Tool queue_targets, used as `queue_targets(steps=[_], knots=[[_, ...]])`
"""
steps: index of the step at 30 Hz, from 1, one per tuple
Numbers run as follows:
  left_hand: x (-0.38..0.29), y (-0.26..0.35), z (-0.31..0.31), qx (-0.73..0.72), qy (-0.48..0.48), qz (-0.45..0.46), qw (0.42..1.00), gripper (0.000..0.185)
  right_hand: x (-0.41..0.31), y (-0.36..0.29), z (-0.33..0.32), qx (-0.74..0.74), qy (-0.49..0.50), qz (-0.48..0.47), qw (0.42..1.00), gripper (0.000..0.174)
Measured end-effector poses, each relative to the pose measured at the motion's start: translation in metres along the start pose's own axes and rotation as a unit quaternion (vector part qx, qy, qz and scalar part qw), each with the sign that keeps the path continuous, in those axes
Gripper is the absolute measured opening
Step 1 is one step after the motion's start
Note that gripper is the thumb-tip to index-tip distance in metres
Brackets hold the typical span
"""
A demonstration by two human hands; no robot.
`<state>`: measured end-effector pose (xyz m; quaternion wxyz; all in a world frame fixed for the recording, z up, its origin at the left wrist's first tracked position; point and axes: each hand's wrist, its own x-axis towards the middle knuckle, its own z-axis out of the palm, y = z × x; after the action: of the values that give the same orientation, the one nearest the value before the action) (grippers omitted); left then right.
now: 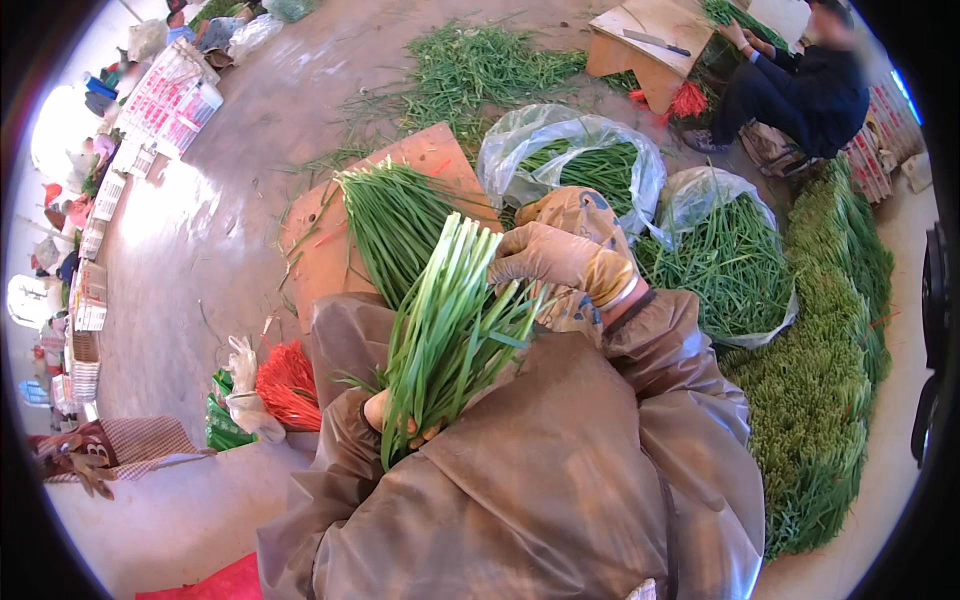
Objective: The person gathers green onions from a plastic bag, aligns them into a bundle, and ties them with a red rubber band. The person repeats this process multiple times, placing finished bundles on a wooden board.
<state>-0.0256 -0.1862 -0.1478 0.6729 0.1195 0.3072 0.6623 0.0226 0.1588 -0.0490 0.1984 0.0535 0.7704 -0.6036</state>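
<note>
A loose bunch of garlic chives (450, 330) lies slanted over my lap, pale cut ends pointing up and away. My left hand (401, 421) grips its lower, leafy part; the leaves cover most of that hand. Beside the pale ends is my right hand (566, 259), in a tan glove, fingers bent against the bunch's right edge. Whether those fingers pinch any stalk is hidden. Just beyond, a larger pile of chives (394, 217) rests on a low wooden board (315, 251). A brown waterproof apron (540, 457) covers my lap.
Two clear plastic bags (499, 161) (784, 315) hold loose greens. Upright bundled chives (806, 360) line the right side. Red ties (289, 386) lie left of my knee. Beyond, a person (795, 97) sits by a wooden stand (645, 49) bearing a knife (656, 41). Leaf scraps (480, 75) litter the floor.
</note>
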Motion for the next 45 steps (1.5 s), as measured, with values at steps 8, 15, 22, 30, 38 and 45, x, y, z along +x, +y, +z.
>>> queue_targets(steps=[8,15,22,30,38,45], knots=[[-0.011,-0.007,0.000,-0.005,0.002,0.021,1.000,0.049,-0.072,0.066,-0.091,-0.096,0.478,-0.011,0.873,0.019],[-0.006,0.005,0.006,0.019,0.004,0.024,1.000,0.049,-0.054,0.056,-0.011,-0.113,0.287,-0.090,0.947,0.045],[0.012,-0.003,0.010,0.043,-0.021,0.057,0.997,0.075,0.013,0.015,0.063,0.284,0.159,-0.203,0.924,0.027],[0.018,-0.003,0.026,0.031,-0.055,0.209,0.976,0.086,0.026,0.021,0.044,0.329,0.175,-0.137,0.918,0.037],[0.028,-0.012,0.027,0.016,-0.017,0.147,0.989,0.082,0.064,0.022,0.068,0.580,-0.084,-0.237,0.775,0.107],[0.041,-0.007,0.022,0.018,-0.015,0.124,0.992,0.079,0.072,0.016,0.055,0.538,-0.105,-0.202,0.812,0.086]])
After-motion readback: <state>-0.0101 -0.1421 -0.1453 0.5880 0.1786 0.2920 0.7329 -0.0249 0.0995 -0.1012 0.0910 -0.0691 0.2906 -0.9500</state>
